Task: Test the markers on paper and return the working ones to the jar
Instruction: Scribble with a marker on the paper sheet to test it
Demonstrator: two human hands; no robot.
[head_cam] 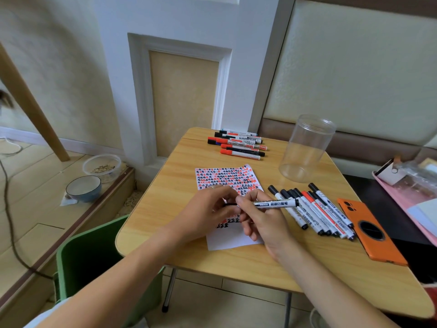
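A white marker with a black end (275, 203) lies horizontally in my right hand (262, 221), whose fingers grip its barrel above the paper (227, 178). My left hand (209, 209) pinches the marker's left end, likely its cap, which is mostly hidden by my fingers. The paper is covered with red and black test marks. A clear plastic jar (306, 147) stands with nothing in it at the back right of the wooden table (165, 202). Several markers (314, 211) lie in a row to the right of my hands. Another group of markers (238, 144) lies at the far edge.
An orange phone (371, 230) lies face down near the table's right edge. A green chair (94, 256) stands at the table's left front. On the floor to the left are a blue bowl (84, 188) and a clear container (101, 165). A pink tray (411, 197) sits at far right.
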